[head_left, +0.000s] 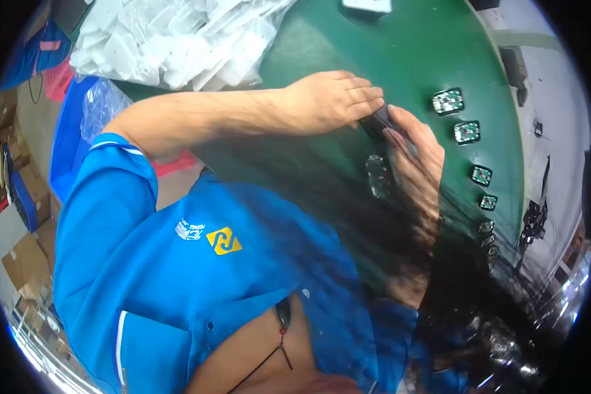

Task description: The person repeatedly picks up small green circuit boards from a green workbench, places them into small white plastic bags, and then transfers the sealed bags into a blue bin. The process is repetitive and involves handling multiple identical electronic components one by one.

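Observation:
Over the green table (pixel 315 46), both hands meet at a small dark piece (pixel 375 123), its shape mostly covered by fingers. My left hand (pixel 331 102) comes from the left, with its closed fingers laid over the top of the piece. My right hand (pixel 417 148) grips it from the right between thumb and fingers. Just below the hands, a clear, shiny piece (pixel 377 176) lies on the table. To the right, small black cases with green circuit boards (pixel 467 132) stand in a curved row. Dark strands of hair hang across the right forearm and hide part of it.
A large clear bag of white plastic parts (pixel 177 43) covers the table's far left. Beside it, lower left, is a blue bin (pixel 69 141) with clear film. A white piece (pixel 368 5) sits at the far edge. Cardboard boxes (pixel 26 262) are stacked at left.

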`<state>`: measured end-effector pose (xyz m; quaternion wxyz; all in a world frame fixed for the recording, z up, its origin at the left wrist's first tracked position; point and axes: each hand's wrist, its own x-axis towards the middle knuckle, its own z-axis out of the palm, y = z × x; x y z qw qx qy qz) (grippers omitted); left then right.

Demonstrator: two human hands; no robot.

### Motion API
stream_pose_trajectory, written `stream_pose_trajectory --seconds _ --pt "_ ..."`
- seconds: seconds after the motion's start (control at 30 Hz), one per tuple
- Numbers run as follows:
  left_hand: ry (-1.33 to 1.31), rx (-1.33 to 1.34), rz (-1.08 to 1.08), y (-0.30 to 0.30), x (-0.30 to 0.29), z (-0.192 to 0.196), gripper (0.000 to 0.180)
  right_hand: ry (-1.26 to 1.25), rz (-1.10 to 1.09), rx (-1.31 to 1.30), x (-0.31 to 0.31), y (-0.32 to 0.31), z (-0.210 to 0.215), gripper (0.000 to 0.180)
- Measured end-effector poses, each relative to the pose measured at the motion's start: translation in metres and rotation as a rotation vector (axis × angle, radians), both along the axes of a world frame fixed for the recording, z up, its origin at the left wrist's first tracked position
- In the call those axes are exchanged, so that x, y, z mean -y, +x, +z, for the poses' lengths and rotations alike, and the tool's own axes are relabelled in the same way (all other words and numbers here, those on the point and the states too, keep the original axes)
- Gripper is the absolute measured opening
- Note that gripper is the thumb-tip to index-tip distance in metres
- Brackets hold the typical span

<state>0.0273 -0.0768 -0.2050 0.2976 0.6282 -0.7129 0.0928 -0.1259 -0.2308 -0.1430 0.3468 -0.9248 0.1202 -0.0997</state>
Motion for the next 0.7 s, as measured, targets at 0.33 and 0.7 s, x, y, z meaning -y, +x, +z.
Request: stream_pose_trajectory --seconds 0.33,0.7 --pt "0.127 -0.058 -0.114 0.017 0.015 0.013 0.045 0.313 -0.061 -0.107 0.014 0.007 0.003 0.024" --pt "0.15 -0.087 -0.13 0.023 -0.007 0.002 0.048 -0.316 0.033 0.129 -0.018 -0.007 -0.017 0.026"
